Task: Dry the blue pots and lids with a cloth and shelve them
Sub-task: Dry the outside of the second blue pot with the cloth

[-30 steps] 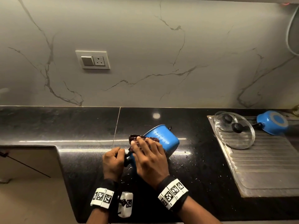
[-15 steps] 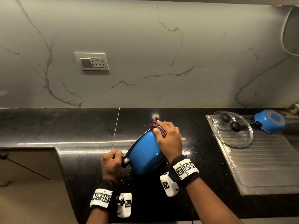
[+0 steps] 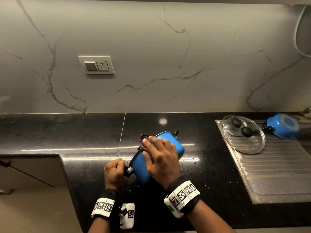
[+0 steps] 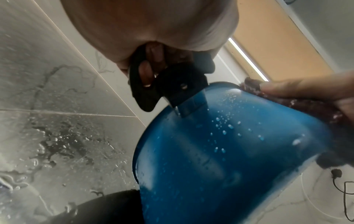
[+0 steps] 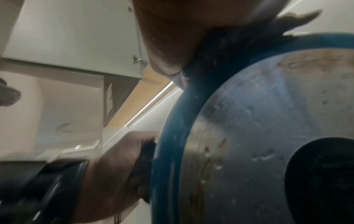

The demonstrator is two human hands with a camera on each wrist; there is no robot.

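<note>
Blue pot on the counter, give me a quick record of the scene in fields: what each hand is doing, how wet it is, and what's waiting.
pot: blue pot tipped on its side over the black counter
left hand: left hand grips the pot's black handle
right hand: right hand presses a dark cloth on the pot's side
wetness: droplets on the pot's wall, in the left wrist view
waiting: glass lids and a second blue pan on the draining board
</note>
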